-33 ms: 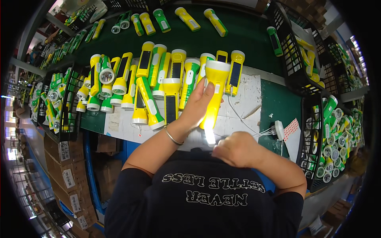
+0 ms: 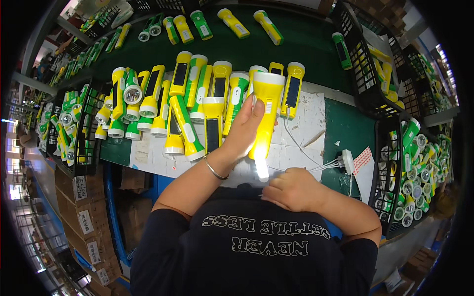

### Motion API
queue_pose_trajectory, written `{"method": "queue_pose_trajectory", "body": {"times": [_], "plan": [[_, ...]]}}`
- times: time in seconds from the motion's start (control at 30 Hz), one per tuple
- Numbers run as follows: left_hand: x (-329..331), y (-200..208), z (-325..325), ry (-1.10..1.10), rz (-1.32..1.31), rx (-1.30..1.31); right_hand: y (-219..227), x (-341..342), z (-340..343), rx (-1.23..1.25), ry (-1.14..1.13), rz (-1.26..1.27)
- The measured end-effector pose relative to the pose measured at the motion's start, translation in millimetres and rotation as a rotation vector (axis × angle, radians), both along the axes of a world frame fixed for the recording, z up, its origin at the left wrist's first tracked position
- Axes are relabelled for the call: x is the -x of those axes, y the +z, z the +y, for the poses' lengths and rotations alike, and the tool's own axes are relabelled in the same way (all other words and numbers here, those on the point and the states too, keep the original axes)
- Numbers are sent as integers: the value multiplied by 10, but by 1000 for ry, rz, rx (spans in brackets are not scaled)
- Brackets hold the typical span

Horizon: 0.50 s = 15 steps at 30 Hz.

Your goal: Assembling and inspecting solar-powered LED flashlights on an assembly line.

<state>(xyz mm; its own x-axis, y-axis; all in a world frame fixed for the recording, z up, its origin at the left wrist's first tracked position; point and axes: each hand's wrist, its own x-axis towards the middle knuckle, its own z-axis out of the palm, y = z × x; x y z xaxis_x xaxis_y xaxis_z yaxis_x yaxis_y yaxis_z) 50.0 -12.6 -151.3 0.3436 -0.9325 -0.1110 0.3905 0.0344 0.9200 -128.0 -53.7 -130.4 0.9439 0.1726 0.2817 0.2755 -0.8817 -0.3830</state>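
My left hand (image 2: 245, 127) is closed around the body of a yellow flashlight (image 2: 267, 111) with a wide white head pointing away from me. At its near end a bright white strip (image 2: 261, 170) glows. Just below that strip my right hand (image 2: 292, 189) is curled in front of my shirt, apart from the flashlight; whatever its fingers hold is hidden. Beyond my left hand several yellow and green flashlights stand and lean in a group, among them one with a dark panel (image 2: 213, 126) and a green-and-yellow one (image 2: 186, 126).
A white cable (image 2: 296, 140) runs from an upright flashlight (image 2: 294, 89) to a white charging hub (image 2: 347, 162). Black crates of flashlights stand at left (image 2: 89, 128) and right (image 2: 387, 170). More flashlights (image 2: 233, 23) lie across the green table (image 2: 306, 54).
The flashlight has shifted slightly up and left in my left hand. My right hand has moved a little down and left, and its fingers have turned.
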Motion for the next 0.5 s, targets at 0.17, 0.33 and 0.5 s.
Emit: {"method": "queue_pose_trajectory", "body": {"times": [0.17, 0.33, 0.5], "plan": [[-53, -9, 5, -14, 219, 105, 37, -44, -48, 9, -162, -230], [128, 75, 55, -40, 277, 139, -25, -282, -170, -543, -674, 56], [57, 111, 99, -86, 53, -31, -202, -205, -375, -1198, -685, 212]]}}
